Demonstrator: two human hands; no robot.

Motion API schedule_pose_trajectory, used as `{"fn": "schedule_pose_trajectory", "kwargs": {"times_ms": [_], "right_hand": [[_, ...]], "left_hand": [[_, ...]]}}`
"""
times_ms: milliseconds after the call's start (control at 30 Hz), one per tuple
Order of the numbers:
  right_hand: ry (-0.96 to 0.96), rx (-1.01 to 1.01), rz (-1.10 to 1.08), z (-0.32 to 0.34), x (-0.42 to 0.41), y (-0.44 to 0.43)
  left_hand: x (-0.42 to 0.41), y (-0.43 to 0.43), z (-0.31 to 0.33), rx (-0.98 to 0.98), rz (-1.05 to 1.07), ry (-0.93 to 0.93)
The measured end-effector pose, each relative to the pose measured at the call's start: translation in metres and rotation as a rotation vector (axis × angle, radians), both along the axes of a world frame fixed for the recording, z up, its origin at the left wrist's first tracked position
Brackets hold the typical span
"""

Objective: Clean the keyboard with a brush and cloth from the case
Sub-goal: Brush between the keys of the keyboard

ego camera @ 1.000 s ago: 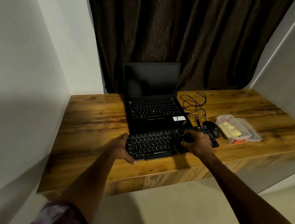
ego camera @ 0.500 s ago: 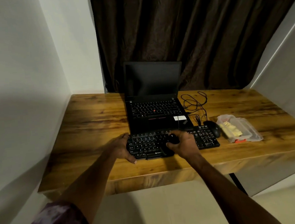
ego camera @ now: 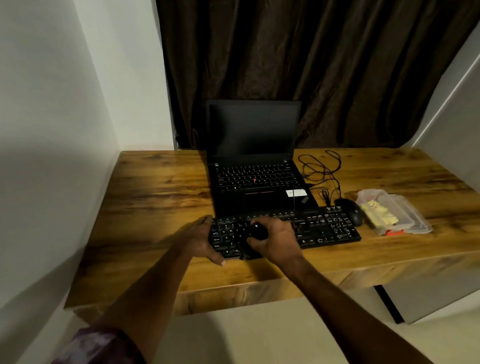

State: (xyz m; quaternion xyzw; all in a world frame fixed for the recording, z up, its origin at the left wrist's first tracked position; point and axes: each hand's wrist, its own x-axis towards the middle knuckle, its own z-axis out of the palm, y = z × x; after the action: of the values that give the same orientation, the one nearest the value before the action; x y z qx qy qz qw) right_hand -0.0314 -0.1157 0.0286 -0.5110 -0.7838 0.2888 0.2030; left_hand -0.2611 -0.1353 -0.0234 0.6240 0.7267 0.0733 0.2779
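Our right hand (ego camera: 277,239) curls round the brush (ego camera: 258,231), which is on the keyboard (ego camera: 322,227) beneath our fingers. Our left hand (ego camera: 200,239), fingers straight, braces its edge. If we press too hard, we could pop a keycap or shove the keyboard sideways.

Both forearms are bare down to the left hand (ego camera: 200,240) and right hand (ego camera: 278,239). Nearer the camera than the brown wood-grain desk (ego camera: 148,194), the left upper arm wears a short sleeve of dark purple, mottled fabric (ego camera: 95,362), ending about the elbow.
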Motion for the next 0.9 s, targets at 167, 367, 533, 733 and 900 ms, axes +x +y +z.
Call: {"fn": "schedule_pose_trajectory", "kwargs": {"times_ms": [167,367,533,733,900], "right_hand": [[-0.049,0.023,-0.067,0.006,0.012,0.011],[-0.223,0.088,-0.068,0.005,0.016,0.011],[-0.116,0.078,0.046,-0.001,-0.026,-0.007],[0.043,0.002,0.047,0.003,-0.033,-0.005],[0.032,-0.058,-0.042,0.000,-0.012,0.009]], "left_hand": [[-0.001,-0.004,0.005,0.014,-0.029,-0.004],[-0.009,-0.010,0.014,0.009,-0.101,0.006],[-0.006,-0.012,0.015,0.026,-0.098,0.059],[-0.002,-0.017,0.024,0.013,-0.092,0.064],[-0.002,-0.019,0.026,0.017,-0.084,0.059]]}}
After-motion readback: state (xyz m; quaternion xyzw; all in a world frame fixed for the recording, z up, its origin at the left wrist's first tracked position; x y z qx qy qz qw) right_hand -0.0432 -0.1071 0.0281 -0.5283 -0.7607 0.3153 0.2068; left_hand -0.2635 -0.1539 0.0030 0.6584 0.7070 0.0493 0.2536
